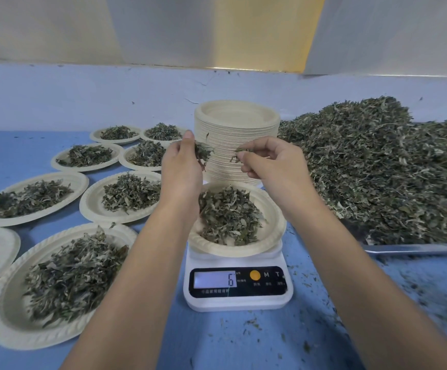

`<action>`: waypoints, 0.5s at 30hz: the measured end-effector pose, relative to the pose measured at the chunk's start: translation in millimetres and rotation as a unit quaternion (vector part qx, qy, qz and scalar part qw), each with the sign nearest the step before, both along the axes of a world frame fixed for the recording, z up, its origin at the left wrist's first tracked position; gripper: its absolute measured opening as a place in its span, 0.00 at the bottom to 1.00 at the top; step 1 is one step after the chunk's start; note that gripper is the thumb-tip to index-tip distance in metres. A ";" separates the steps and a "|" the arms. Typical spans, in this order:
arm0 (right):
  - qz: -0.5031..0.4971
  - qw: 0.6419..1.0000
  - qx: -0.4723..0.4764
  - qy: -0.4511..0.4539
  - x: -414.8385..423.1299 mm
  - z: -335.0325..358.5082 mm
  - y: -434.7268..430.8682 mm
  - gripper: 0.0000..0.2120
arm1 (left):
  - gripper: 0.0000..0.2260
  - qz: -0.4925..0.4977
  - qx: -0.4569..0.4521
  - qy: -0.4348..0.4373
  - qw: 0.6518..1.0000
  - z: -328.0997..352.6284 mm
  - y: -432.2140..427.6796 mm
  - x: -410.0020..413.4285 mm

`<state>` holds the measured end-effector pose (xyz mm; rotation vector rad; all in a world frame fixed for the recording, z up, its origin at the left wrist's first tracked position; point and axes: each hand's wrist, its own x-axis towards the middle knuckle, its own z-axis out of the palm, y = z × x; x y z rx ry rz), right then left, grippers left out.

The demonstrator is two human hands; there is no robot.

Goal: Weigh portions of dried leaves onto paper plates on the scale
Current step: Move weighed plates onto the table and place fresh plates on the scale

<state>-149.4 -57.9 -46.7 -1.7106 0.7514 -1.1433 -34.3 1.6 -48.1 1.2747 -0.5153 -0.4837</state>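
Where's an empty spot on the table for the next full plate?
Bare blue table lies in front of the scale, and far left behind the filled plates. Left is crowded with plates; the leaf tray fills the right.

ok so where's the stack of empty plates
In the head view, the stack of empty plates stands mid-table behind the scale, with the loose leaf heap to its right and filled plates to its left.

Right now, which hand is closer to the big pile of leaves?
Right. The right hand, pinching a few leaves, is just left of the pile on the tray. The left hand, holding a clump of leaves, is farther left, beyond the right one.
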 end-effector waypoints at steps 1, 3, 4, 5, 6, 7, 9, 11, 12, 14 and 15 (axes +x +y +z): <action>0.000 1.000 0.000 0.000 -0.1 0.0 0.1 0.08 | 0.13 -0.004 -0.006 0.000 1.000 1.1 0.6 -0.2; 0.002 1.000 0.004 -0.006 -0.2 0.3 0.8 0.07 | 0.13 -0.016 -0.018 0.009 1.000 2.4 0.5 -0.7; 0.006 1.000 0.009 -0.011 -0.1 0.7 1.4 0.07 | 0.13 -0.023 -0.023 0.019 0.999 3.0 0.2 -1.2; 0.011 1.000 0.014 -0.017 0.0 1.2 2.1 0.06 | 0.12 -0.031 -0.028 0.034 0.999 3.8 -0.1 -2.1; 0.017 0.999 0.019 -0.023 0.2 1.8 3.0 0.06 | 0.12 -0.041 -0.040 0.055 0.997 4.6 -0.4 -3.2; 0.024 0.999 0.023 -0.029 0.4 2.4 3.9 0.06 | 0.12 -0.054 -0.059 0.079 0.994 5.3 -0.6 -4.5; 0.040 0.998 0.027 -0.038 1.0 3.5 6.3 0.06 | 0.10 -0.082 -0.089 0.116 0.986 6.4 -1.4 -6.8; 0.050 0.997 0.021 -0.046 2.1 4.0 8.7 0.07 | 0.09 -0.103 -0.101 0.147 0.979 7.1 -2.6 -8.4; 0.052 0.997 0.015 -0.051 2.8 4.1 9.6 0.08 | 0.09 -0.110 -0.105 0.167 0.974 7.5 -2.9 -9.0; 0.056 0.997 -0.004 -0.057 3.8 4.2 10.8 0.09 | 0.09 -0.118 -0.112 0.208 0.965 7.9 -3.8 -9.6; 0.059 0.997 -0.014 -0.056 4.4 4.1 11.2 0.10 | 0.09 -0.122 -0.116 0.223 0.960 8.1 -3.9 -10.2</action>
